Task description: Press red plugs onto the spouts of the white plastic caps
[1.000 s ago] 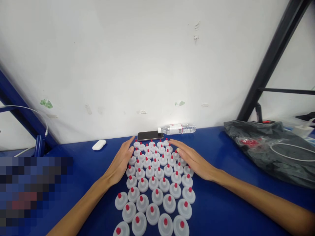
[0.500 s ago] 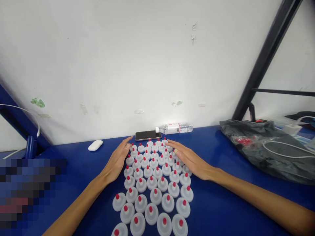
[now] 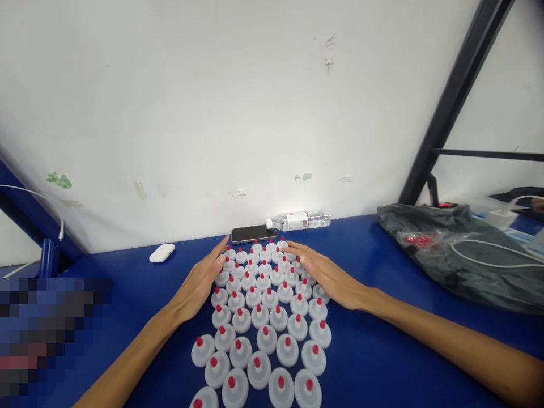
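Rows of white translucent round caps with red tips (image 3: pixel 259 369) stand upright on the blue table (image 3: pixel 361 362), running from the near edge of the view toward the wall. My left hand (image 3: pixel 202 280) lies along the far left side of the group, fingers stretched out beside the outer caps. On the far right side, my right hand (image 3: pixel 329 275) rests with its fingers extended over and against the outermost caps, partly hiding some. Both hands are open and grip nothing.
Behind the caps lie a phone (image 3: pixel 254 233) and a clear water bottle (image 3: pixel 300 220) by the wall. A white earbud case (image 3: pixel 162 253) sits at left. A dark plastic bag (image 3: pixel 450 277) with a white cable and a small packet of red pieces lies at right.
The whole view has shifted slightly. My left hand's fingers look a little straighter along the caps; the right hand keeps nearly the same place. The caps' layout looks the same.
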`<act>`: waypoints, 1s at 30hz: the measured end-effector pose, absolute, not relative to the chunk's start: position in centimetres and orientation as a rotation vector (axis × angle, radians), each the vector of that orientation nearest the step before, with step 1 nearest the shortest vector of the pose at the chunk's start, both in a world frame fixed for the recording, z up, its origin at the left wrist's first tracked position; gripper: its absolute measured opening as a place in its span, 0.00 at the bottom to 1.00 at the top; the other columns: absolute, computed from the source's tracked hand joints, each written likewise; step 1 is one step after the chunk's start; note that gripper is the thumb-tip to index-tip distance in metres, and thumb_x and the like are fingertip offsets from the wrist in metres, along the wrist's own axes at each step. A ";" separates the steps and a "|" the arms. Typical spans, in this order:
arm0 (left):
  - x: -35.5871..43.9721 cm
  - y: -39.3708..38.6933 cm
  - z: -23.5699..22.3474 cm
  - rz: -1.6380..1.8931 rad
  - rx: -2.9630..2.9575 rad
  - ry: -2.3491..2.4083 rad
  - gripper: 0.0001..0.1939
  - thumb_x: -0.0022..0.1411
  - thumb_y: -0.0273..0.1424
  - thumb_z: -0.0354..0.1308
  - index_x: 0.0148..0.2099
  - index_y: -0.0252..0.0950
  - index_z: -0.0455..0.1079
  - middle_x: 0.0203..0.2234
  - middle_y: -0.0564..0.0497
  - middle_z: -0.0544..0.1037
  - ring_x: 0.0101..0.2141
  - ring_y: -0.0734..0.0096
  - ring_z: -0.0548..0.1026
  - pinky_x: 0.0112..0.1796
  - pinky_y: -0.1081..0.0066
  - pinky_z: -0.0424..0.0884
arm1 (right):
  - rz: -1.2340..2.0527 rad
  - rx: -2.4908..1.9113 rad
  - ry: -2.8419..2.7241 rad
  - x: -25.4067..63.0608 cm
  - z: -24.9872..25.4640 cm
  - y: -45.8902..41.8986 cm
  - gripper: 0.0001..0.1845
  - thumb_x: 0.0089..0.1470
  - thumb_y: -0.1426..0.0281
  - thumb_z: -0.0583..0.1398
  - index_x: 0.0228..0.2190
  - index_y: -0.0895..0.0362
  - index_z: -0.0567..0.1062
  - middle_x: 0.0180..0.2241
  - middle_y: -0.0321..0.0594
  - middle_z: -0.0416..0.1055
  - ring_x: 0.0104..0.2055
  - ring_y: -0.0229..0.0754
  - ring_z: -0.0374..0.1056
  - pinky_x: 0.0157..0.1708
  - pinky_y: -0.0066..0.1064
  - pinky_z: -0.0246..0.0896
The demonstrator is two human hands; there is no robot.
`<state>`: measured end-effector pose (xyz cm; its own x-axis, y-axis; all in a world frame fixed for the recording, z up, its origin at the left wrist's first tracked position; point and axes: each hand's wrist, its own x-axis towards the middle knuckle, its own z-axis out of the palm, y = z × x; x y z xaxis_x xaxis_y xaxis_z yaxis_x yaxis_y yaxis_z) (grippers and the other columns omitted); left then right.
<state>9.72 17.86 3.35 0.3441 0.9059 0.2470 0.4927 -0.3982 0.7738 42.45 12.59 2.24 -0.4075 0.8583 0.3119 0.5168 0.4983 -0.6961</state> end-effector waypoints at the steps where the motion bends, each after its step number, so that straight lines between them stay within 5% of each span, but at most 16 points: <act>1: 9.8 17.7 3.5 0.907 2.029 1.221 0.36 0.71 0.56 0.39 0.73 0.45 0.54 0.66 0.49 0.69 0.66 0.53 0.63 0.67 0.51 0.51 | 0.673 -1.123 -2.088 42.5 2.2 12.6 0.30 0.72 0.49 0.42 0.68 0.43 0.62 0.73 0.33 0.51 0.74 0.52 0.44 0.73 0.56 0.36; 8: 9.8 17.6 3.9 0.927 2.055 1.280 0.34 0.71 0.55 0.37 0.69 0.44 0.60 0.53 0.47 0.78 0.56 0.50 0.72 0.60 0.48 0.62 | 0.658 -1.112 -2.099 42.3 2.3 12.5 0.29 0.72 0.50 0.42 0.68 0.43 0.62 0.72 0.33 0.52 0.74 0.52 0.45 0.73 0.57 0.37; 25: 9.9 17.6 3.5 0.976 2.081 1.324 0.34 0.72 0.56 0.36 0.69 0.44 0.61 0.56 0.46 0.76 0.57 0.54 0.71 0.60 0.50 0.62 | 0.662 -1.166 -2.091 42.1 2.6 12.2 0.30 0.72 0.50 0.42 0.68 0.43 0.61 0.73 0.34 0.50 0.75 0.52 0.43 0.73 0.56 0.36; 30: 9.0 18.5 3.0 1.061 2.041 1.492 0.34 0.73 0.56 0.37 0.64 0.38 0.65 0.49 0.44 0.76 0.51 0.57 0.74 0.56 0.47 0.65 | 0.541 -1.215 -1.947 42.2 2.3 12.3 0.29 0.73 0.51 0.42 0.63 0.47 0.67 0.64 0.43 0.63 0.67 0.51 0.59 0.67 0.51 0.52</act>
